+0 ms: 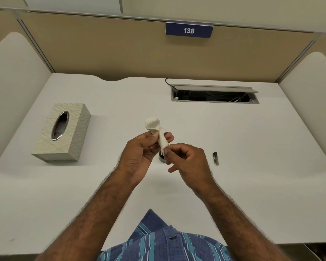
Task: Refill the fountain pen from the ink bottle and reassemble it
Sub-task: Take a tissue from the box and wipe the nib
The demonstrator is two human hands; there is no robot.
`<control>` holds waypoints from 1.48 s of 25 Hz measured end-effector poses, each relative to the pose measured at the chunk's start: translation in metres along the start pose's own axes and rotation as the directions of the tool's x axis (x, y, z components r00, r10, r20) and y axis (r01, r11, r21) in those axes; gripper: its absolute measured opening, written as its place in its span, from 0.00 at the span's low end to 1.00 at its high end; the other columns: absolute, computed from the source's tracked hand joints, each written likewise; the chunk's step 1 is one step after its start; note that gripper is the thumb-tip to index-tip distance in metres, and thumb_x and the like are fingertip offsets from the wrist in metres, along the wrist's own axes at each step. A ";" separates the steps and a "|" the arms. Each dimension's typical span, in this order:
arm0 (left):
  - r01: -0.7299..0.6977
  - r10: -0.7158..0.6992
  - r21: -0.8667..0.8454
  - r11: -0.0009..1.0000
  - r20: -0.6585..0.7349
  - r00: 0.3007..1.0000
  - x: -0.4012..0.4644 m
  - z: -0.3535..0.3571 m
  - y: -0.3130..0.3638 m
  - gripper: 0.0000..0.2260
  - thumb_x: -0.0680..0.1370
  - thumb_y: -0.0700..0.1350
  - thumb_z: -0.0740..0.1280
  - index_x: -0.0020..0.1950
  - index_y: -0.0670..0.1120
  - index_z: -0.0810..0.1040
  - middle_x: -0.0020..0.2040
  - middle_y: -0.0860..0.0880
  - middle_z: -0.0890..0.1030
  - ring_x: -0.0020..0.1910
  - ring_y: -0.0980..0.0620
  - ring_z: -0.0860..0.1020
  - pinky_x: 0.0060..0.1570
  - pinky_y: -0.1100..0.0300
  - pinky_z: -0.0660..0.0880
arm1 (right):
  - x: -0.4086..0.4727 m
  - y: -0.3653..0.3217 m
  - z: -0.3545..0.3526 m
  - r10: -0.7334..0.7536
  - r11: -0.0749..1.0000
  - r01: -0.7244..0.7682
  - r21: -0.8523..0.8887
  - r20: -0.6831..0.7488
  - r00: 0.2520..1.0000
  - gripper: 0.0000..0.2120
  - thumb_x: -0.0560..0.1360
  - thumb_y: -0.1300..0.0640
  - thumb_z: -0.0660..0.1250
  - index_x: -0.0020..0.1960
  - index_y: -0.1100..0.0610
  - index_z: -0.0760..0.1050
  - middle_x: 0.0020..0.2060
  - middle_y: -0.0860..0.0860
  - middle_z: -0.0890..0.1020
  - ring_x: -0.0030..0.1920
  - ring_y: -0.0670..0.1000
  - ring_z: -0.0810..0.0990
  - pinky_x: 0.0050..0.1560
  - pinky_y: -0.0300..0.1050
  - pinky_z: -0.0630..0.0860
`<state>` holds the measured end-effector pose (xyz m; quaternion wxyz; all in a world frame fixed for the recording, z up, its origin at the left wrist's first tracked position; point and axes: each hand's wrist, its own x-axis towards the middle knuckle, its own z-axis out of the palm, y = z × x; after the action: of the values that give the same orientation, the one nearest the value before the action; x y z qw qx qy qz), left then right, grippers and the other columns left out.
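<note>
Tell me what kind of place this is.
Probably an office cubicle or a study carrel. A white desk is closed in by tan partition walls, a blue number sign reading 138 hangs on the back wall, and a cable tray is set into the desk.
</note>
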<state>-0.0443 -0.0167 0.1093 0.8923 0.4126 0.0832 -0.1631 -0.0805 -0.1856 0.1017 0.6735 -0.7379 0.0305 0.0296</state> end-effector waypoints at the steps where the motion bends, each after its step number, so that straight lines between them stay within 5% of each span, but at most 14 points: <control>1: 0.007 -0.007 -0.014 1.000 -0.006 1.000 0.000 0.000 -0.001 0.11 0.83 0.37 0.64 0.57 0.35 0.85 0.58 0.35 0.87 0.62 0.38 0.85 0.54 0.56 0.83 | 0.000 0.000 0.000 0.000 1.000 0.000 -0.003 -0.004 1.000 0.01 0.78 0.52 0.77 0.49 0.46 0.88 0.42 0.48 0.90 0.40 0.49 0.88 0.37 0.46 0.86; 9: 0.015 -0.020 -0.073 0.997 -0.071 0.997 0.002 0.000 -0.007 0.11 0.81 0.34 0.65 0.60 0.32 0.80 0.60 0.33 0.86 0.63 0.37 0.85 0.59 0.51 0.84 | -0.001 0.004 -0.005 0.007 1.000 -0.008 -0.028 -0.027 1.000 0.03 0.77 0.56 0.76 0.49 0.50 0.89 0.40 0.47 0.89 0.38 0.48 0.87 0.37 0.44 0.85; 15: -0.063 0.059 -0.033 0.997 -0.110 0.992 0.007 -0.001 -0.003 0.10 0.82 0.34 0.65 0.61 0.34 0.80 0.59 0.36 0.87 0.60 0.39 0.86 0.54 0.55 0.84 | -0.007 0.007 -0.010 0.065 0.998 -0.065 0.003 0.000 0.998 0.05 0.78 0.54 0.78 0.51 0.54 0.89 0.43 0.51 0.90 0.40 0.50 0.88 0.39 0.48 0.87; 20: -0.095 0.090 -0.032 0.995 -0.139 0.986 0.012 -0.009 0.004 0.09 0.82 0.35 0.65 0.61 0.38 0.80 0.58 0.36 0.88 0.60 0.38 0.87 0.61 0.48 0.83 | -0.010 0.009 -0.020 0.116 0.990 -0.115 0.082 -0.010 0.993 0.03 0.78 0.54 0.78 0.49 0.53 0.89 0.41 0.50 0.90 0.40 0.50 0.87 0.39 0.50 0.86; 27: -0.146 0.177 0.179 0.973 -0.172 0.969 0.017 -0.009 0.001 0.17 0.80 0.31 0.60 0.64 0.43 0.80 0.61 0.41 0.87 0.52 0.34 0.88 0.48 0.48 0.86 | -0.008 0.008 -0.034 0.133 0.985 -0.125 0.118 -0.061 0.989 0.03 0.77 0.53 0.77 0.48 0.51 0.89 0.39 0.52 0.89 0.40 0.51 0.87 0.40 0.51 0.87; 32: -0.079 0.174 0.501 0.862 -0.147 0.974 0.018 0.000 -0.007 0.15 0.74 0.34 0.61 0.45 0.47 0.86 0.46 0.48 0.86 0.38 0.42 0.82 0.34 0.57 0.75 | -0.004 0.008 -0.041 0.131 0.984 -0.118 0.137 -0.095 0.987 0.03 0.77 0.54 0.77 0.48 0.53 0.89 0.39 0.52 0.89 0.40 0.50 0.87 0.40 0.48 0.86; 34: 0.013 0.088 0.528 0.849 -0.165 0.982 0.017 0.006 -0.012 0.11 0.71 0.40 0.63 0.40 0.47 0.85 0.33 0.48 0.79 0.33 0.47 0.74 0.35 0.57 0.70 | -0.003 0.009 -0.043 0.134 0.984 -0.118 0.137 -0.110 0.985 0.03 0.78 0.55 0.77 0.49 0.53 0.89 0.39 0.52 0.89 0.40 0.49 0.87 0.40 0.47 0.85; 37: 0.090 -0.017 0.542 0.835 -0.137 0.990 0.016 0.014 -0.020 0.10 0.75 0.45 0.64 0.41 0.47 0.85 0.32 0.54 0.75 0.32 0.50 0.69 0.37 0.57 0.68 | -0.001 0.010 -0.045 0.138 0.984 -0.121 0.132 -0.130 0.982 0.03 0.78 0.54 0.77 0.49 0.52 0.89 0.40 0.51 0.89 0.41 0.49 0.86 0.40 0.47 0.85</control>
<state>-0.0359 -0.0434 0.0998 0.7252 0.6573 0.1012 -0.1785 -0.0821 -0.2318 0.0961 0.7108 -0.6916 0.1269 0.0201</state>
